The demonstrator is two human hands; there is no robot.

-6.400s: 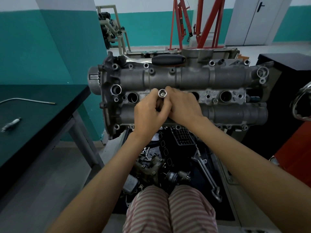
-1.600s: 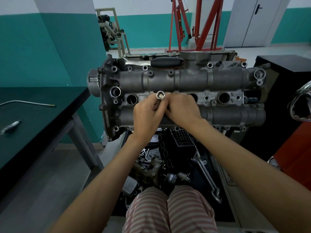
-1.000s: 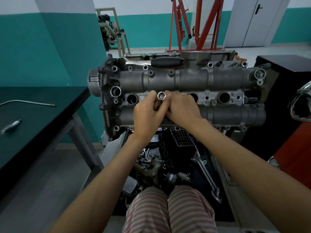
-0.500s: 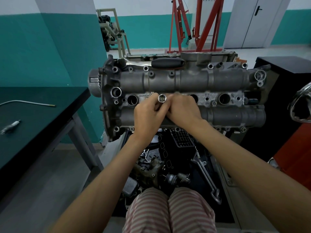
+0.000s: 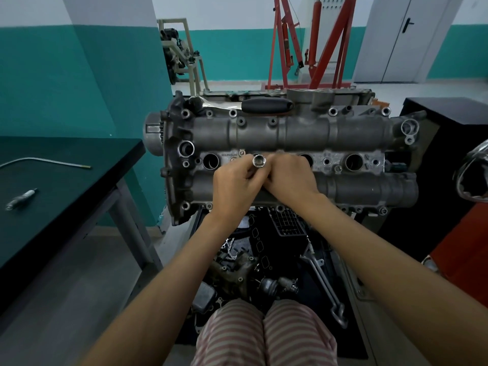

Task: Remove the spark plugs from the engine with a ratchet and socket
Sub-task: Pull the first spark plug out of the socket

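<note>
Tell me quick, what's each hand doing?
Left hand: fingers hold the socket.
Right hand: fingers curled by the socket; grip hidden, cannot tell.

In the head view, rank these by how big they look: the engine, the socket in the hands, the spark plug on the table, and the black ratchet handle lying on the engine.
1. engine
2. black ratchet handle
3. spark plug lying on the table
4. socket, though the hands hide all but its top end, so places 3 and 4 are unsure.

The person is wearing loose trousers of pink-and-white striped fabric [image 5: 264, 334], the thin stripes running across both legs. The two forearms are showing bare, with no sleeves reaching them, and the left hand [image 5: 232, 187] and right hand [image 5: 293, 180] are going ungloved.
</note>
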